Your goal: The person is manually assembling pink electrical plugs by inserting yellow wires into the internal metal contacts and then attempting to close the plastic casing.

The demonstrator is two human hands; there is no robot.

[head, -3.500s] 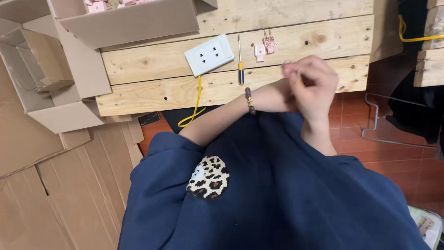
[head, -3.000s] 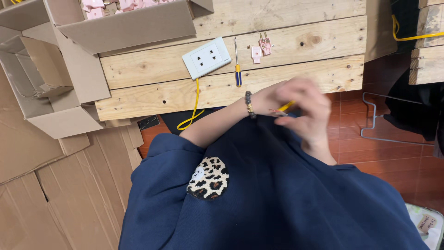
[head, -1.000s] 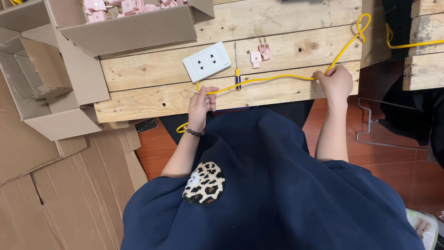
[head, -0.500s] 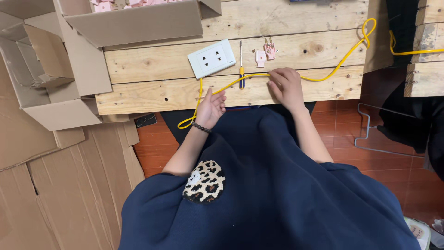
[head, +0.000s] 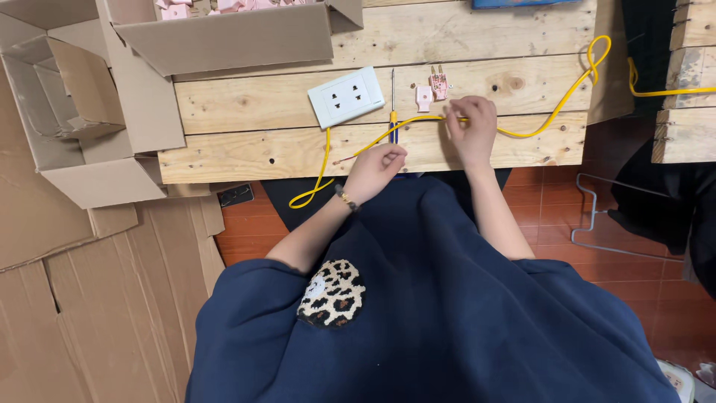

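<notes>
A yellow cable [head: 548, 112] runs across the wooden pallet table [head: 246, 153] from a loop at the right to its bare end near my left hand. My left hand [head: 375, 168] pinches the cable close to that end, at the table's front edge. My right hand [head: 471, 128] grips the same cable further right, just below a pink plug part [head: 438, 82] and a small pink piece [head: 423, 96]. A white double socket plate [head: 347, 96] lies left of a yellow-handled screwdriver [head: 392, 112]. A second yellow strand [head: 319, 173] hangs from the socket plate over the table's edge.
Open cardboard boxes [head: 89, 112] stand at the left, one at the back [head: 224, 33] holding pink parts. Flattened cardboard [head: 89, 298] covers the floor at left. A metal wire frame [head: 597, 224] lies on the red tile floor at right. Another pallet [head: 690, 75] stands far right.
Both hands came down from my lap to the table and took the yellow cable. In the last half second my right hand has slid a little right along it.
</notes>
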